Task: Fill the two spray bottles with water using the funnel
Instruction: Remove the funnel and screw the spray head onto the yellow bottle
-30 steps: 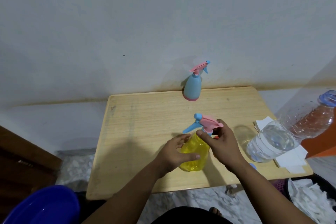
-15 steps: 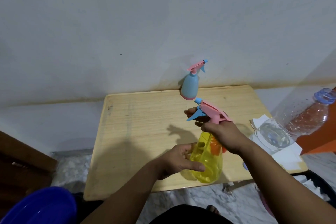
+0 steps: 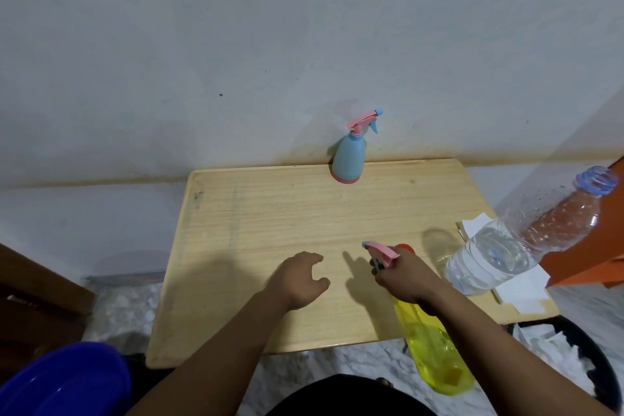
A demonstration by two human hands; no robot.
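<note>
My right hand (image 3: pixel 403 275) grips the pink spray head (image 3: pixel 380 253) of the yellow spray bottle (image 3: pixel 434 353), which hangs tilted toward me over the table's near edge. My left hand (image 3: pixel 299 279) hovers over the wooden table (image 3: pixel 256 233) with loosely curled fingers and holds nothing. A blue spray bottle (image 3: pixel 349 159) with a pink trigger stands upright at the table's far edge by the wall. A clear water bottle (image 3: pixel 513 243), partly filled, stands at the right on white paper. A bit of orange-red (image 3: pixel 405 247) shows behind my right hand; I cannot tell what it is.
White paper sheets (image 3: pixel 521 289) lie at the table's right edge. A dark bin (image 3: pixel 570 353) with crumpled paper sits on the floor at lower right. A blue basin (image 3: pixel 64 382) is at lower left, an orange object (image 3: pixel 597 253) at far right.
My left hand has let go of the yellow bottle and now hovers empty. My right hand has carried the bottle by its spray head down and toward me, past the table's edge.
</note>
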